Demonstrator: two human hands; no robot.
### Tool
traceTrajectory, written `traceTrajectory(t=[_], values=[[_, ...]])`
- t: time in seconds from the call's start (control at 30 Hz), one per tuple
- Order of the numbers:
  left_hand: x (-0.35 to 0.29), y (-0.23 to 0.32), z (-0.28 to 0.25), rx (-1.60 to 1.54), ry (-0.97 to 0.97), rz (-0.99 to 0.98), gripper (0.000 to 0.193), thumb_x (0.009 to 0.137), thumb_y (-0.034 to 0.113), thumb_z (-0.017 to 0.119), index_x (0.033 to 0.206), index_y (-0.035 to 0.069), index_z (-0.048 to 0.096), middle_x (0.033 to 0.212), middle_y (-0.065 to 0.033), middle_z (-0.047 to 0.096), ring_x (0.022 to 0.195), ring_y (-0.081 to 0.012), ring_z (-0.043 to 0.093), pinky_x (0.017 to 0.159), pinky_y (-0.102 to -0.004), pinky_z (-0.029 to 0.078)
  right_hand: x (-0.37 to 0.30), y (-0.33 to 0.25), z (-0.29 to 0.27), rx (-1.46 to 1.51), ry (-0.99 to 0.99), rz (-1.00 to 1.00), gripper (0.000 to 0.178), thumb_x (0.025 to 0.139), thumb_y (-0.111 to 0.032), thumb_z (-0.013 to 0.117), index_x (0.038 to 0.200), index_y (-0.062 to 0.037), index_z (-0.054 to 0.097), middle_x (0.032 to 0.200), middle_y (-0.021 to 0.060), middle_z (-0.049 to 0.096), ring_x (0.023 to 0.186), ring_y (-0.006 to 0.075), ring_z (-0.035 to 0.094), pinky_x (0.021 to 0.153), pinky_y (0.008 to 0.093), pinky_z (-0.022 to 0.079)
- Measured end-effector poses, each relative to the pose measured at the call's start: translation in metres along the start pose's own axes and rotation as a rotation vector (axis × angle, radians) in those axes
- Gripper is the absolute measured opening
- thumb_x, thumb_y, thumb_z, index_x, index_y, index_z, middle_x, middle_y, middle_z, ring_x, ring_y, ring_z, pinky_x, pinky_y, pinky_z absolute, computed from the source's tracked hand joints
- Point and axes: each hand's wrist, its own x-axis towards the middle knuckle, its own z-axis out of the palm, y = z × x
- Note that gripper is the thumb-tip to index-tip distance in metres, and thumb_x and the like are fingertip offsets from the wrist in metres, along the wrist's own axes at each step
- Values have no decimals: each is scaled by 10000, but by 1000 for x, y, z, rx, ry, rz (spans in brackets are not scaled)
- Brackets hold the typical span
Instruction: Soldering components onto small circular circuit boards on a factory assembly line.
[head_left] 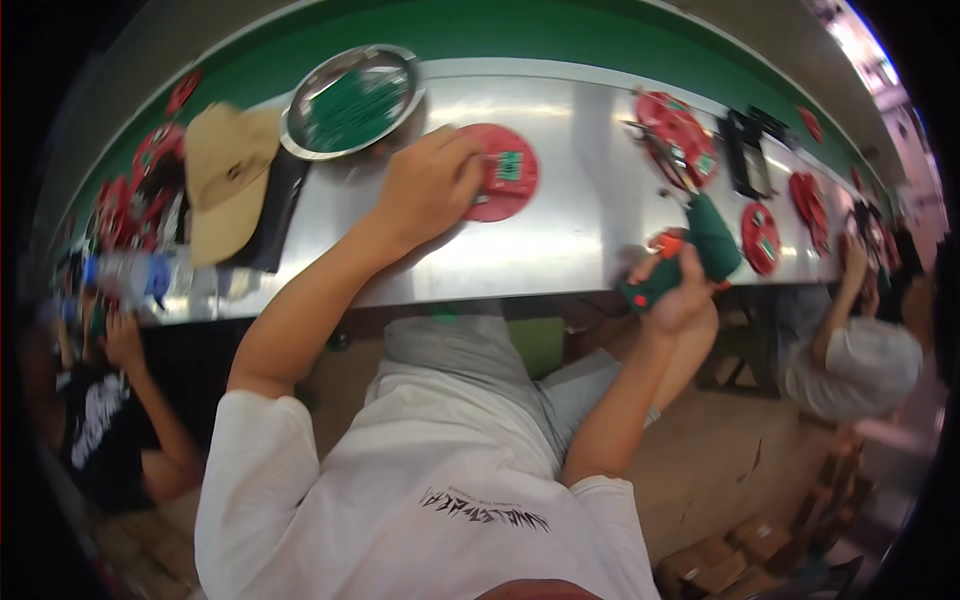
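Our left hand [428, 185] lies fingers-down on the red disc fixture [500, 172] on the steel bench [560, 240], apparently pinning it flat. A small green circuit board with a white label sits on the disc. Our right hand [680, 295] has its fingers wrapped around the green electric screwdriver [690, 255], held off the bench edge, tip up. A round metal tray [350, 100] of green parts sits behind the disc, a tan cap [225, 175] to its left.
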Motion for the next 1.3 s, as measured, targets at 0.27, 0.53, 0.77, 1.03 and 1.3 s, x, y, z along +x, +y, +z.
traceTrajectory(t=[0.27, 0.53, 0.77, 1.03, 1.3], values=[[-6, -6, -32, -1, 212, 3, 104, 858, -8, 628, 942, -13, 690, 817, -131, 635, 699, -286, 623, 633, -376, 504, -11, 11, 5, -63, -90, -20, 348, 961, -244, 516, 1104, 71, 555, 863, 178, 619, 493, 194, 571, 439, 303, 473], [-19, 1, -19, -71, 54, 206, 175, 785, -30, 699, 959, -14, 692, 814, -128, 671, 734, -285, 645, 646, -383, 523, -49, -18, 38, -338, -353, -85, 457, 877, -101, 625, 1257, 139, 542, 968, 242, 675, 545, 202, 606, 485, 287, 470], [-22, 1, -7, 25, 21, 129, 129, 782, -13, 706, 900, -7, 656, 796, -123, 654, 718, -291, 636, 647, -386, 523, -53, -10, 42, -265, -329, 78, 217, 821, 73, 659, 1036, 99, 677, 890, 152, 712, 596, 129, 600, 548, 258, 492], [-25, -1, -4, 23, 10, 92, 148, 777, -24, 704, 917, -6, 658, 801, -125, 648, 720, -291, 636, 648, -386, 525, -49, -16, 52, -355, -358, 100, 254, 819, 7, 677, 1055, 102, 662, 845, 143, 689, 553, 139, 586, 510, 256, 461], [-24, -5, -2, 39, 14, 136, 156, 761, 36, 664, 914, 11, 646, 808, -93, 626, 758, -280, 621, 652, -377, 522, -47, -12, 52, -381, -350, 87, 351, 845, -97, 664, 1120, 118, 626, 815, 164, 661, 514, 182, 579, 480, 281, 457]])
